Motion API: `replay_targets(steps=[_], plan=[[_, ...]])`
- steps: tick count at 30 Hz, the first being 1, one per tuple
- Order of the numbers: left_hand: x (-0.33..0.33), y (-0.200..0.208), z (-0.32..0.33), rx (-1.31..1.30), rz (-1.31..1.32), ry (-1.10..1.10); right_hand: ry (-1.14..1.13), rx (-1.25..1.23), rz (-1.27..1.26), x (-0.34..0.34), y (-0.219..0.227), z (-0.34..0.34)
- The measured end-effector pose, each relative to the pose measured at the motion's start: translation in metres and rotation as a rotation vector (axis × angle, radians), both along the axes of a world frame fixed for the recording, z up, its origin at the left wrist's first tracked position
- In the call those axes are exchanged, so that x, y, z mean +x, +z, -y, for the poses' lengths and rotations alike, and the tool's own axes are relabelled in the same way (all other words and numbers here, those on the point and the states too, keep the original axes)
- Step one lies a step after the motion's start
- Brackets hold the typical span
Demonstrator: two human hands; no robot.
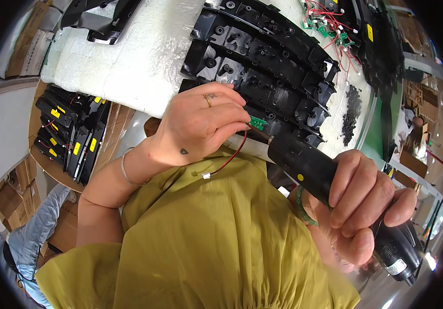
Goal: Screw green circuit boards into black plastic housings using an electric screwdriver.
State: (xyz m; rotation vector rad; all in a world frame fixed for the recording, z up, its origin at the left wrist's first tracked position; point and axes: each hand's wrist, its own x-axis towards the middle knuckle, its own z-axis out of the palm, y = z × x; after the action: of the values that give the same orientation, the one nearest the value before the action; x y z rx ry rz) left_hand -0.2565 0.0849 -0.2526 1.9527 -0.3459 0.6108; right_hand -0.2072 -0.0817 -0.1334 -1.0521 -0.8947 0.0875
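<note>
My right hand (pixel 363 201) is wrapped round a black electric screwdriver (pixel 304 164), which slants up to the left. Its thin bit ends at the fingertips of my left hand (pixel 203 117). Those fingers are pressed together at the near end of a small green circuit board (pixel 257 122), partly hidden by them. The board lies at the nearest of several curved black plastic housings (pixel 262 67), set side by side. From under my left fingers a red and black wire (pixel 238 152) hangs down to a white connector (pixel 206 175). Whether a screw sits at the bit cannot be seen.
White foam sheeting (pixel 123 67) covers the table. Small black screws (pixel 353 110) lie in a pile at right, below a tangle of wired green boards (pixel 335 31). A carton (pixel 121 123) at left holds black parts with yellow labels. Another black part (pixel 103 20) lies at far left.
</note>
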Motion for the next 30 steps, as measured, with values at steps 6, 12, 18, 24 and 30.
replay_targets(steps=[6,12,18,24,30], plan=[[0.000,0.001,-0.001,0.002,0.001,-0.023,0.007,-0.019,-0.007,0.001,0.000,0.001],[-0.002,-0.002,-0.001,0.075,0.027,-0.086,0.026,-0.108,0.026,-0.002,0.000,0.000],[-0.007,0.011,-0.007,-0.007,-0.055,-0.044,-0.001,-0.120,0.032,-0.006,-0.001,0.007],[-0.012,0.020,-0.017,-0.138,-0.103,-0.028,0.033,-0.211,0.022,-0.004,-0.005,0.010],[-0.021,0.043,-0.017,-0.976,-0.754,-0.166,0.033,-0.219,0.031,-0.006,-0.005,0.003]])
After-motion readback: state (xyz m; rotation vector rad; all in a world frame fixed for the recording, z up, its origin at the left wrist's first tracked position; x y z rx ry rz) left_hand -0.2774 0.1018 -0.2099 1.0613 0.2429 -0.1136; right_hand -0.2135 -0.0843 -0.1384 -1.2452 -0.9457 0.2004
